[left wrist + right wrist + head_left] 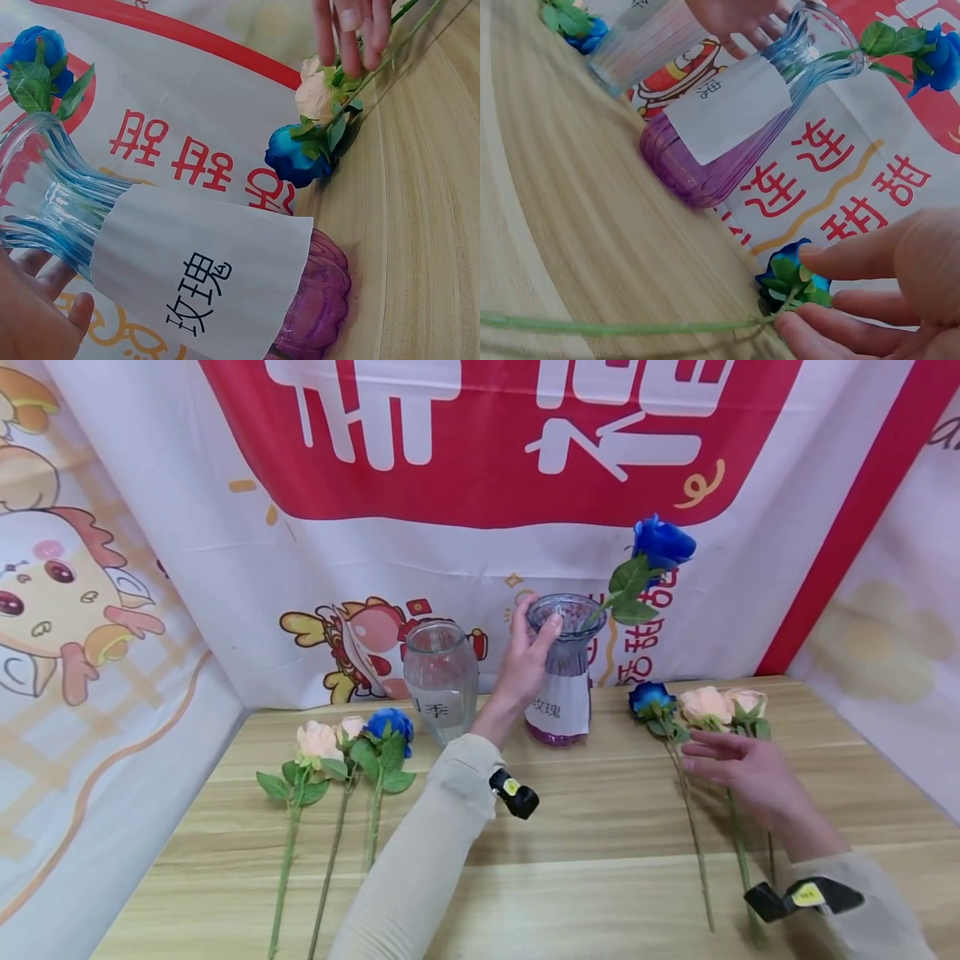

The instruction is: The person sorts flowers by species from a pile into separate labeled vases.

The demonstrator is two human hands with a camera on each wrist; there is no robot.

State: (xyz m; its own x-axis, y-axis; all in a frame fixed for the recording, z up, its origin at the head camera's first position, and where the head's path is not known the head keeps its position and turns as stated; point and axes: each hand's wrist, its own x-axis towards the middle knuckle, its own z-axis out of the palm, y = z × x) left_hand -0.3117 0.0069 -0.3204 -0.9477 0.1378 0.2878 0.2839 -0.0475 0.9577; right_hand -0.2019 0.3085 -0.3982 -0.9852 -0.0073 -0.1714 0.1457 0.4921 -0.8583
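Purple-based vase stands about upright on the wooden table, near the printed backdrop. Clear vase stands just beside it on the person's left, no hand on it. Leaning blue rose has its stem in the mouth of the purple-based vase, tilted right over the rim; the stem's depth is hard to make out. Lying roses rest on the table in two groups of three, each two peach and one blue, heads toward the backdrop. Probably laid that way so the stems are easy to reach and the groups stay apart.

Left hand curls round the vase's neck by the rim, thumb in front, fingers behind. Likely steadies it against that off-centre rose. Pressure can't be told. Right hand is over the right group, part open, thumb and fingers apart, apparently gripping nothing. Neck hold leaves the paper label uncovered. Right fingertips are right by the lying blue rose, just under its head; contact unclear.
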